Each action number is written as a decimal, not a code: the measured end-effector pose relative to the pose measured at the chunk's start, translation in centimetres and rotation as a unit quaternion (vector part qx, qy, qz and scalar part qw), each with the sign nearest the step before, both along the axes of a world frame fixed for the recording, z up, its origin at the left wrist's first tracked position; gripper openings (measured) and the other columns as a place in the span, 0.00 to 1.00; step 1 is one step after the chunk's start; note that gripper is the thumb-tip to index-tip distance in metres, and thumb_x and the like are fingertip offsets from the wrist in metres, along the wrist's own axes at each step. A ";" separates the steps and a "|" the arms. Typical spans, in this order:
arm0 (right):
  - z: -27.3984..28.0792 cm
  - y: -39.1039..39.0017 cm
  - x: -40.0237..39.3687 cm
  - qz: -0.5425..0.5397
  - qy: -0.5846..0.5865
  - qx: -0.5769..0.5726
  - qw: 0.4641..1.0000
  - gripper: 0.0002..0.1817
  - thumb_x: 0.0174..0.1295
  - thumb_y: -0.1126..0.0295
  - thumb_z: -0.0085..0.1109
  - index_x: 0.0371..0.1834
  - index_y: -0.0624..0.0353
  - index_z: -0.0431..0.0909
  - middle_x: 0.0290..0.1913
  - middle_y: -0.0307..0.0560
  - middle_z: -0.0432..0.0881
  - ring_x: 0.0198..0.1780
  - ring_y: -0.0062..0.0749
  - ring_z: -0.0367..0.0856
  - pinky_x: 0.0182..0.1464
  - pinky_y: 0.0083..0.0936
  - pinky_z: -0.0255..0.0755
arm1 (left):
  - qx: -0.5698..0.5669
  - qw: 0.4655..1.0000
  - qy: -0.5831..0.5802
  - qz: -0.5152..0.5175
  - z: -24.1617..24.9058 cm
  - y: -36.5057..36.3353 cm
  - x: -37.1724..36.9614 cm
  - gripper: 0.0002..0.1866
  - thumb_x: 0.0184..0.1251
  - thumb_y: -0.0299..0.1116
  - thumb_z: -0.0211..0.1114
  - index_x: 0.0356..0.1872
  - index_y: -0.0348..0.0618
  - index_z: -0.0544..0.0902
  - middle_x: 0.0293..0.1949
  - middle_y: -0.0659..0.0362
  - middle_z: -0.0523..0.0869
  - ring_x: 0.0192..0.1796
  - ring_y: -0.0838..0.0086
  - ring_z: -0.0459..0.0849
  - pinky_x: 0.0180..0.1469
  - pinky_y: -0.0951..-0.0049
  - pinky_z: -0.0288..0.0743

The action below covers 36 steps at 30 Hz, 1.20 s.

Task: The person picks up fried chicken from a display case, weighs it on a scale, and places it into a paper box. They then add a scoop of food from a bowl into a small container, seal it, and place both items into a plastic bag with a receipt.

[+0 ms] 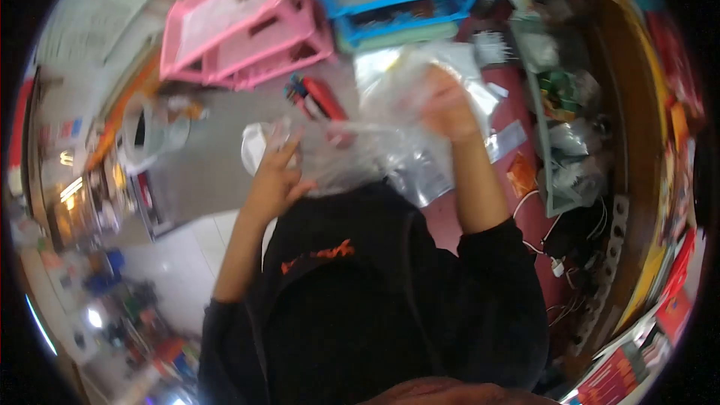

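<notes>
A clear plastic bag (360,151) stretches across the front of my body, between my two hands. My left hand (279,178) is at its left end, fingers spread apart and touching or close to the film. At the upper right end my right hand (450,109) is closed on the bag, though motion smears its fingers. Beneath the right hand lies a stack of shiny clear plastic sheets (429,180). Just left of my left fingers is a white round object (253,148), partly hidden. A red tool-like item (324,97) rests on the grey tabletop beyond the bag.
Pink stacked trays (217,60) and a blue tiered rack (405,7) stand at the back. On the right, a grey-green basket (546,135) holds several plastic-wrapped items. White cables (556,266) trail below it. A white container (142,135) stands at the left.
</notes>
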State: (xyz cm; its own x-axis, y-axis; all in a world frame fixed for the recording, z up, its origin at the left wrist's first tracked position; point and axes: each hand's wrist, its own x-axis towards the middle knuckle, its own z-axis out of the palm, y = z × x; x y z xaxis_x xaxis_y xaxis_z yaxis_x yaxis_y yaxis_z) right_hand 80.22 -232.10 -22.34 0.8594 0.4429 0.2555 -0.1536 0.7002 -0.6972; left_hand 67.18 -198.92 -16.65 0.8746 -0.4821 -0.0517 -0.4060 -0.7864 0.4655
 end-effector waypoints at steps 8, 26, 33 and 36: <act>-3.0 19.0 -7.2 0.187 -0.344 -0.425 0.816 0.27 0.56 0.77 0.56 0.63 0.59 0.72 0.61 0.54 0.77 0.66 0.43 0.73 0.65 0.36 0.67 | -0.063 0.991 -0.066 0.098 4.8 7.1 -2.7 0.26 0.54 0.46 0.75 0.16 0.39 0.68 0.76 0.47 0.62 0.79 0.42 0.50 0.74 0.51 0.52; -12.3 29.7 -5.6 0.023 -0.026 -0.690 0.723 0.16 0.61 0.62 0.55 0.37 0.67 0.75 0.32 0.63 0.83 0.34 0.55 0.84 0.43 0.41 0.76 | 0.036 0.912 0.038 0.407 -16.3 38.4 -18.2 0.19 0.56 0.41 0.76 0.16 0.41 0.78 0.77 0.46 0.57 0.75 0.30 0.52 0.75 0.44 0.50; -11.1 35.0 -2.7 -0.079 0.002 -0.646 0.759 0.13 0.62 0.63 0.55 0.28 0.64 0.73 0.26 0.55 0.80 0.28 0.42 0.82 0.35 0.36 0.76 | 0.023 0.906 -0.004 0.423 -14.8 43.5 -19.0 0.19 0.55 0.41 0.76 0.17 0.40 0.79 0.77 0.47 0.59 0.74 0.29 0.54 0.73 0.43 0.54; -11.6 39.4 -0.8 -0.100 -0.065 -0.697 0.707 0.17 0.60 0.59 0.57 0.29 0.66 0.75 0.32 0.61 0.82 0.38 0.53 0.82 0.44 0.40 0.75 | 0.024 0.915 -0.011 0.402 -13.9 45.4 -18.8 0.19 0.54 0.41 0.76 0.17 0.39 0.78 0.76 0.47 0.61 0.72 0.30 0.58 0.72 0.43 0.56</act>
